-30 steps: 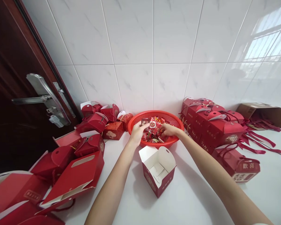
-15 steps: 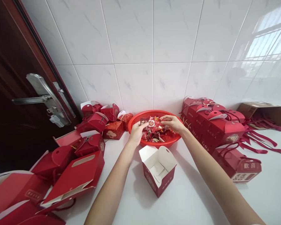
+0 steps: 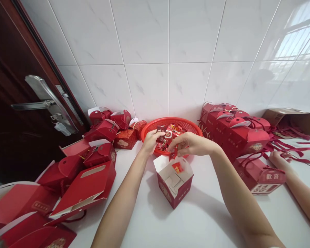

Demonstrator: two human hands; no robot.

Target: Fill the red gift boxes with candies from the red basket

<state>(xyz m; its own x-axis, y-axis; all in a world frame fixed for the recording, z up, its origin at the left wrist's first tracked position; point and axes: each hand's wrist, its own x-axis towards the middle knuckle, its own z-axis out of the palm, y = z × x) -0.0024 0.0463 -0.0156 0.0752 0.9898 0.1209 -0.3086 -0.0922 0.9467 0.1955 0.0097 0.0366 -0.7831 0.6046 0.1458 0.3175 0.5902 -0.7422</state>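
Observation:
My left hand (image 3: pixel 150 142) is at the left rim of the red plastic basket (image 3: pixel 145 129), its fingers closed on a dark red candy packet (image 3: pixel 161 131). Wrapped candies (image 3: pixel 174 129) in shiny red and gold fill the basket. My right hand (image 3: pixel 189 144) is over the back edge of an open paper gift box (image 3: pixel 173 189), fingers bent down around a red wrapped candy (image 3: pixel 173 153). Just below, a blurred red and yellow candy (image 3: pixel 177 167) shows inside the box's white interior. The box stands upright with its flaps raised.
Red gift boxes (image 3: pixel 100 127) crowd the left side by the door. More closed boxes (image 3: pixel 235 132) stack at right, beside a cardboard carton (image 3: pixel 290 120) with dark red ribbons (image 3: pixel 297 148). Another person's hand (image 3: pixel 280 161) reaches in near a handled box (image 3: pixel 260 175).
My right hand has moved from the basket toward me, over the open box, and a red candy now shows inside it. Another person's hand has appeared at the right.

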